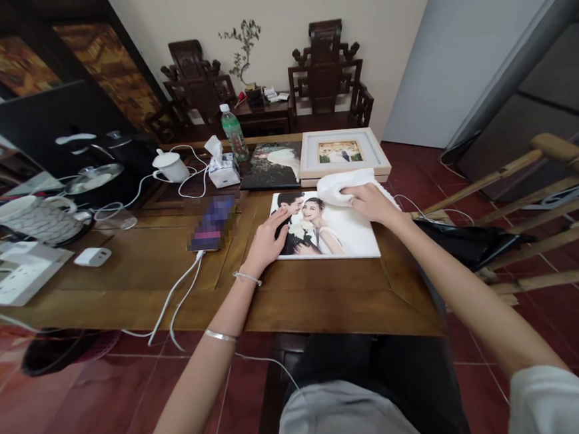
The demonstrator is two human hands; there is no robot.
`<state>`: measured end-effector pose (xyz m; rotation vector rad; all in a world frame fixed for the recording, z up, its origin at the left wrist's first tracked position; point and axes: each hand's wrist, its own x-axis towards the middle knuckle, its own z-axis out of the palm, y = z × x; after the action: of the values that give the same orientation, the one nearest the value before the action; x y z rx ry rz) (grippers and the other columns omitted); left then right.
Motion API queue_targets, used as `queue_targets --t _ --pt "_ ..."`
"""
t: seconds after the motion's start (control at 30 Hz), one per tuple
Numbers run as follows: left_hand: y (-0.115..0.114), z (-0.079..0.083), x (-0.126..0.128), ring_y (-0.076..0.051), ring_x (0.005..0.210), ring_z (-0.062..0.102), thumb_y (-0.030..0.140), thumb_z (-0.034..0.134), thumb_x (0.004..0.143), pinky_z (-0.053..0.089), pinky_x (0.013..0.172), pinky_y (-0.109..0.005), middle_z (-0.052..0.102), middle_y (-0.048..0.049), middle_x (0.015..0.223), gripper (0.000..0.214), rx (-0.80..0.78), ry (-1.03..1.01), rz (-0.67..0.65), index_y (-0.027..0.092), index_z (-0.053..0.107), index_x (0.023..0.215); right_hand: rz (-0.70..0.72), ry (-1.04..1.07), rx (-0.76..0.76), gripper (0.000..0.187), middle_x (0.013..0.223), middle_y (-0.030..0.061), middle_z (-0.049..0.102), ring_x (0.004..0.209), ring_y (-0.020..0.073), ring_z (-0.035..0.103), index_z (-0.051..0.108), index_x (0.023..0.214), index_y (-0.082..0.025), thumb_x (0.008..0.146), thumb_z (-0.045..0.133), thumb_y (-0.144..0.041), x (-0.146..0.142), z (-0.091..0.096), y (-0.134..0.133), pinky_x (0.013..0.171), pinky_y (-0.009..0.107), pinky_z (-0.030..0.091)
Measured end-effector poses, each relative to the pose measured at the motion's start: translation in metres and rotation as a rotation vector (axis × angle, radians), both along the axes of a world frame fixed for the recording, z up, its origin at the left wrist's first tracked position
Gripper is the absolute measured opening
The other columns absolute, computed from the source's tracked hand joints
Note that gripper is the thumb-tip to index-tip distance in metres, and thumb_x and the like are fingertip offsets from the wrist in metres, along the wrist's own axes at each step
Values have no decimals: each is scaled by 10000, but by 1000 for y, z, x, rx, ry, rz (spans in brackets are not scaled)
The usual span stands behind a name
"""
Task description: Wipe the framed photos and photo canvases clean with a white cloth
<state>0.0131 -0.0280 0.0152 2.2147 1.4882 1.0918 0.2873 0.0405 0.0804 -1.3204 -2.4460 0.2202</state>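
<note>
A photo panel showing a couple lies flat near the right end of the wooden table. My left hand rests on the panel's left edge with its fingers stretched out. A white cloth is bunched under my right hand, whose fingers are closed on it over the panel's upper right part. Part of the cloth hangs past the panel's right corner. Just behind the panel are a dark photo panel and a pale-framed picture.
Left of the panel lies a phone with a white charging cable. Behind it stand a tissue box, a green-labelled bottle and a lidded white cup. A power strip sits far left; a bamboo rack stands at right.
</note>
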Motion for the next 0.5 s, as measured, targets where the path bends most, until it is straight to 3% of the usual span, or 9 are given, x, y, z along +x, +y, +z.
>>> queue_targets --t 0.13,0.23,0.37,0.5 --pt "0 -1 0 -224 1331 461 244 434 925 336 1150 -437 559 -83 1373 374 5 6 -2 178 608 1250 8 -52 46 494 1120 84 711 993 251 646 683 1139 -146 761 372 -84 4 -14 -37 1023 443 372" --pt "0 -1 0 -222 1329 464 237 432 924 338 1149 -437 556 -77 1377 375 7 9 1 181 607 1251 79 -72 72 444 1195 124 672 1120 282 601 693 1055 -146 734 394 -78 12 -20 -81 1068 540 316" --pt "-1 0 1 -215 1336 455 227 434 922 329 1152 -424 543 -93 1388 386 -1 27 4 156 597 1265 224 -37 73 389 1277 173 614 1259 296 508 693 963 -153 711 412 -57 22 -22 -137 1082 614 285" --pt "-2 2 2 -215 1339 451 221 435 921 322 1156 -408 543 -116 1383 392 -6 33 6 124 598 1264 278 -21 14 403 1278 185 609 1269 296 501 691 973 -166 695 425 -47 21 -16 -163 1076 628 298"
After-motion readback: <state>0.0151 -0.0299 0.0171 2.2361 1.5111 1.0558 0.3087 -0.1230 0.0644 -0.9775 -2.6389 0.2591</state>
